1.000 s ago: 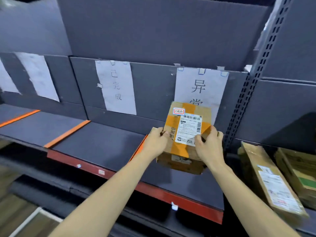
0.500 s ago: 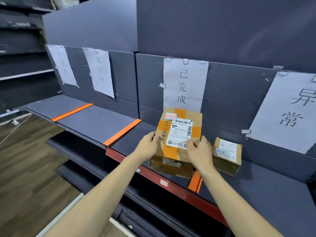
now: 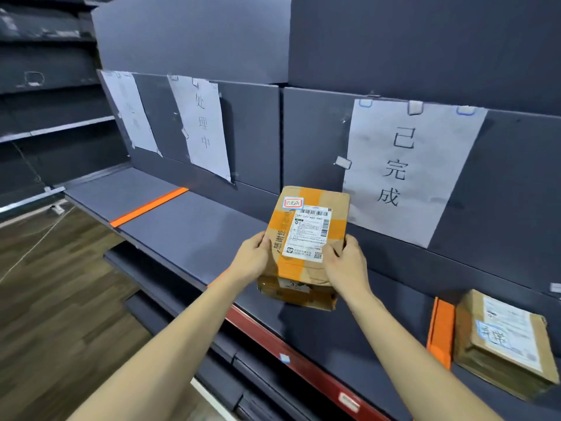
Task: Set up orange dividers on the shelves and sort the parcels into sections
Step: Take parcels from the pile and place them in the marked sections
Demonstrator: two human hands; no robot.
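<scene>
Head view: taped cardboard parcel hangs just above the dark shelf, under the 已完成 sign. Left hand and right hand clamp its opposite sides. It looks stiff, light, slightly dented; flat side faces suit holding best.

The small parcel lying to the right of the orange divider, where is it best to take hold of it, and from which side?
Probably by its two long side edges, coming from above and the front. The small parcel lies flat on the shelf, its left edge close beside the orange divider. So tip up its free front edge first.
</scene>
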